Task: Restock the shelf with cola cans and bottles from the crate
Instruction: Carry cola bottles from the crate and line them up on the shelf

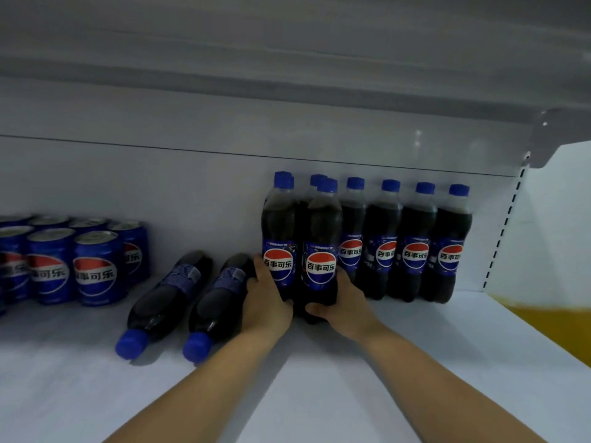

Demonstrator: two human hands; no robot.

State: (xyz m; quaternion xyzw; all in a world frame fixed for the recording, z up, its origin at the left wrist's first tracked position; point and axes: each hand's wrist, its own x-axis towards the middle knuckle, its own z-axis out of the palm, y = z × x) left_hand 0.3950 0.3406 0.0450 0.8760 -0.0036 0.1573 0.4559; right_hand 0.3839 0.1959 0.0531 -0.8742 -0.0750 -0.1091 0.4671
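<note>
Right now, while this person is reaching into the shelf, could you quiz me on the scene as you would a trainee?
1. True or false: two dark plastic cola bottles with blue caps lie on their sides just left of the left hand.
2. Where do the blue cola cans stand on the white shelf? A: left of those bottles. B: right of them. C: stacked on them.
3. Short answer: what does the right hand grip?

Key: 1 true. 2 A. 3 an upright cola bottle, near its base.
</note>
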